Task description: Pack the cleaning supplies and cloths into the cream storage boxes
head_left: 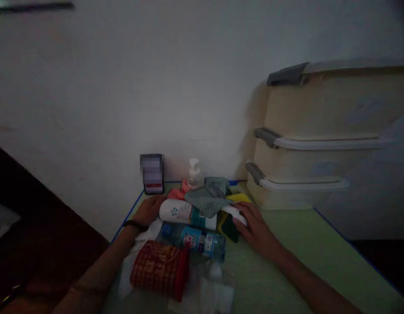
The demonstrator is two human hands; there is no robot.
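Observation:
My left hand, with a dark band at the wrist, rests at the left end of a white bottle with a teal label. Its fingers look stretched out, partly blurred. On the pile's right side, my right hand is closed around a smooth white object of unclear kind. A grey-green cloth drapes over the white bottle. Beside the right hand is a yellow and dark green sponge. Nearer to me lie a clear blue bottle and a red patterned packet.
Against the wall stand a pump bottle and a phone-like screen. Pink cloth and a yellow item lie at the back. Lidded storage boxes are stacked at right. Clear plastic packaging lies in front.

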